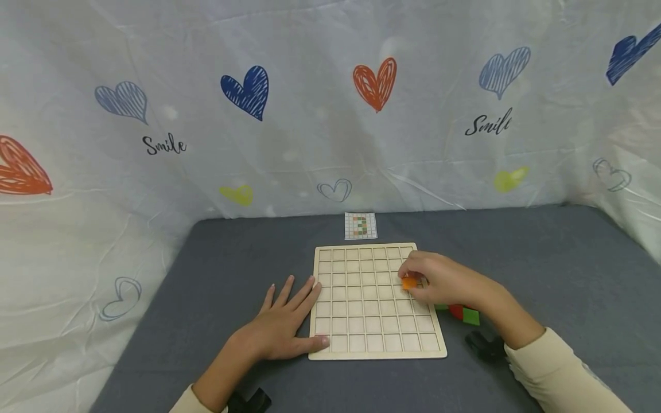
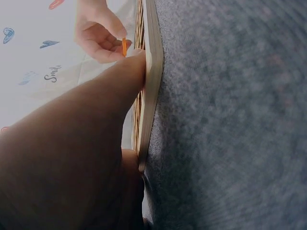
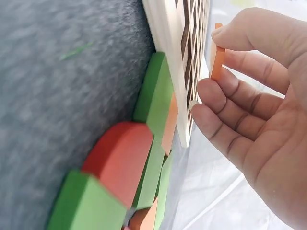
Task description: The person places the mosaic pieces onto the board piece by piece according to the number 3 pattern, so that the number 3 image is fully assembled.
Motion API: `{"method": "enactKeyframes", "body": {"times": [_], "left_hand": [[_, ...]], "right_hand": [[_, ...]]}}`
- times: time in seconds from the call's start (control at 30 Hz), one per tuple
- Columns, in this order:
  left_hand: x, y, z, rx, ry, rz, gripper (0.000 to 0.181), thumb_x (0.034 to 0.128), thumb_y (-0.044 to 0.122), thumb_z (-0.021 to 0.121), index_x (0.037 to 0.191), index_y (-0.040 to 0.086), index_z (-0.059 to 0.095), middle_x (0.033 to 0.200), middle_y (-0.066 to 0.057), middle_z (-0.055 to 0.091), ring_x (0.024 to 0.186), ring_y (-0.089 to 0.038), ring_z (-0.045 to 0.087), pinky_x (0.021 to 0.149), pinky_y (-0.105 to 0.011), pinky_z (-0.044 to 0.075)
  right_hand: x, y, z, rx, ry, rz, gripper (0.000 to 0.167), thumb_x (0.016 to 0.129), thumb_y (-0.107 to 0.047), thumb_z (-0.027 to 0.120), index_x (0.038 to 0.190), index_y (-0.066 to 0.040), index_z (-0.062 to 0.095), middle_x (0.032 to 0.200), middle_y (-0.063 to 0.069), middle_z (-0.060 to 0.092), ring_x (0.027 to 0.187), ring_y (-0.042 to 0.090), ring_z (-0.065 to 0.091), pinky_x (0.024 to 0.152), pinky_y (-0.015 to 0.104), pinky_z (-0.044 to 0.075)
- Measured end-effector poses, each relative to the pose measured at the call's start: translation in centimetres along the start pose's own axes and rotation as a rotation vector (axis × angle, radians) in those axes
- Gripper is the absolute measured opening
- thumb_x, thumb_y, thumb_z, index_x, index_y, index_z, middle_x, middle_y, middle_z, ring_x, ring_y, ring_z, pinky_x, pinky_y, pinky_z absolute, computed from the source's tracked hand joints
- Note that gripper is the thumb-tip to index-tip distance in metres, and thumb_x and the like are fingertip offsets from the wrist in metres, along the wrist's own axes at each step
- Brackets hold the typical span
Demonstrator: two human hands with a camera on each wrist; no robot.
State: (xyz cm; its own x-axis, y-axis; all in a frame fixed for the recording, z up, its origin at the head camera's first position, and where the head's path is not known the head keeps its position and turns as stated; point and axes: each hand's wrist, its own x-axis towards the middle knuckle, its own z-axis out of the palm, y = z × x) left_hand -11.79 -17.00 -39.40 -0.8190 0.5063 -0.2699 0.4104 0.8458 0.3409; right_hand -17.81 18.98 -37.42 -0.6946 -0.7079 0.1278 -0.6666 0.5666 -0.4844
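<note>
Between thumb and fingers my right hand (image 1: 439,278) pinches a thin orange square tile (image 1: 409,283) over the right part of a pale wooden grid board (image 1: 377,359). In the right wrist view the orange tile (image 3: 218,60) stands on edge in the pinch, just off the board's side (image 3: 168,52). My left hand (image 1: 284,327) lies with spread, straight fingers at the board's left edge. Its thumb rests on the near left corner and its fingertips touch the left rim. The squares that show on the board hold no tiles.
Right of the board lie several loose blocks: a red rounded one (image 3: 122,160), green ones (image 3: 156,91) and some orange, partly under my right arm. Behind the board is a small printed card (image 1: 360,226) with a coloured grid pattern. A heart-printed sheet (image 1: 310,143) hangs behind the grey table (image 1: 248,252).
</note>
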Motion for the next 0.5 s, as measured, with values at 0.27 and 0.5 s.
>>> {"method": "enactKeyframes", "body": {"times": [0.27,0.5], "left_hand": [[0.1,-0.2,0.0,-0.002,-0.010,0.004,0.101,0.0872,0.080,0.047,0.163,0.026,0.009,0.168,0.005,0.001,0.151,-0.033,-0.010,0.114,-0.065,-0.007],[0.1,-0.3,-0.1,-0.017,-0.022,0.006,0.104,0.0854,0.081,0.050,0.163,0.026,0.008,0.167,0.005,0.000,0.151,-0.033,-0.011,0.114,-0.065,-0.009]], "right_hand": [[1.5,0.2,0.2,0.013,-0.012,-0.016,0.018,0.087,-0.004,0.071,0.103,-0.010,0.072,0.099,-0.004,0.060,0.084,0.013,0.054,0.074,0.029,0.048],[2.6,0.3,0.5,0.011,-0.024,-0.008,0.019,0.085,-0.001,0.069,0.102,-0.009,0.073,0.099,-0.002,0.062,0.085,0.014,0.055,0.075,0.030,0.050]]}}
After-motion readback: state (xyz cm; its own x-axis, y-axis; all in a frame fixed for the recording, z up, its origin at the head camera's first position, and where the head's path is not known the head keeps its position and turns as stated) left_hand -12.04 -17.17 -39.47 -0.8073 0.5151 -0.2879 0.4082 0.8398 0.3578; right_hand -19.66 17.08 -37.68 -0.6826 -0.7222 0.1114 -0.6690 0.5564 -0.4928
